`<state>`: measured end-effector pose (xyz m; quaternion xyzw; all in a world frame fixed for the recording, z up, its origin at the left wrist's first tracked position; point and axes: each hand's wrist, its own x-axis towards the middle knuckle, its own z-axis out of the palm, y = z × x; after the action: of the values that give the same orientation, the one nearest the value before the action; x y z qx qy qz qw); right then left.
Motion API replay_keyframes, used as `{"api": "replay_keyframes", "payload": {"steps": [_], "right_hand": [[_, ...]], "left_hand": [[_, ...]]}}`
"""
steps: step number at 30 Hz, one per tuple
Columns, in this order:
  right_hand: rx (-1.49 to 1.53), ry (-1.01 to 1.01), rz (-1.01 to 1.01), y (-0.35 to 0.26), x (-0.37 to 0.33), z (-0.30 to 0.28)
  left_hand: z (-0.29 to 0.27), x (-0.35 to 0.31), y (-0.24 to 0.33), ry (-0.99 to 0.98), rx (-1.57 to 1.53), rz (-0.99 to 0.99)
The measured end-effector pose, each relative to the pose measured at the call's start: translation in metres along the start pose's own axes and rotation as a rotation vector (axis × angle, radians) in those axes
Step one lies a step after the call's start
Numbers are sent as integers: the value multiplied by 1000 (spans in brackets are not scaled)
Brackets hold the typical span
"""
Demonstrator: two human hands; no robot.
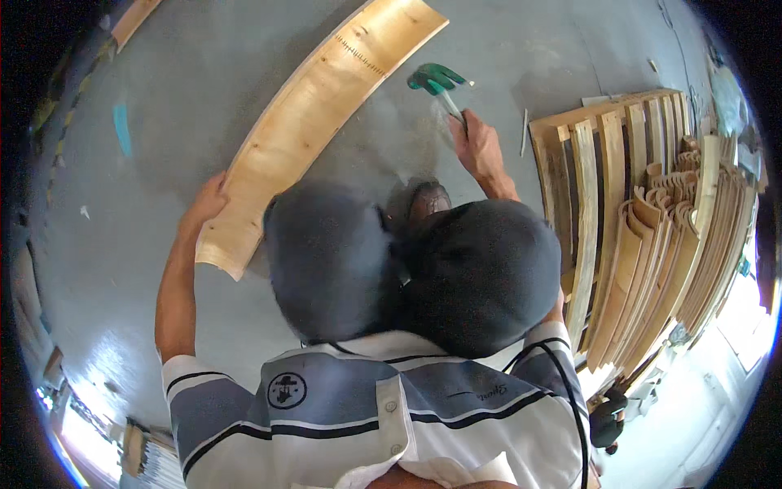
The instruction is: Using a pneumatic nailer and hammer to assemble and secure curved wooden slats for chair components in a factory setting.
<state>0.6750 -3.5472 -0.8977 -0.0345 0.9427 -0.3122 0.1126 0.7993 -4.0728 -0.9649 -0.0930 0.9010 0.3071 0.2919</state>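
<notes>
A long curved plywood panel (297,122) slants across the upper middle, from near my left knee to the far edge. A row of dark marks runs across its far part. My left hand (210,200) grips the panel's left edge near its lower end, the fingers partly hidden. In my right hand (479,149) is a hammer (438,79) with a green head and a pale shaft. The fingers are wrapped round its handle. The hammer's head is above the floor, to the right of the panel and apart from it.
At the right, a wooden pallet (582,220) stands beside stacks of curved plywood pieces (652,253). A blue strip (122,129) lies on the grey floor at the left. Another wooden piece (130,23) shows at the upper left. A person (607,420) is at the lower right.
</notes>
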Motion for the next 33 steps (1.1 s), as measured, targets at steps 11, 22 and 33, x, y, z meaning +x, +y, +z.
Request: {"api": "replay_keyframes", "payload": {"steps": [11, 22, 33], "right_hand": [[-134, -41, -125, -10, 44, 50], [-199, 65, -180, -11, 53, 63], [135, 58, -140, -68, 43, 22]], "left_hand": [[6, -23, 23, 77, -24, -45], [24, 37, 78, 183, 174, -102], [21, 15, 97, 189, 321, -106]]}}
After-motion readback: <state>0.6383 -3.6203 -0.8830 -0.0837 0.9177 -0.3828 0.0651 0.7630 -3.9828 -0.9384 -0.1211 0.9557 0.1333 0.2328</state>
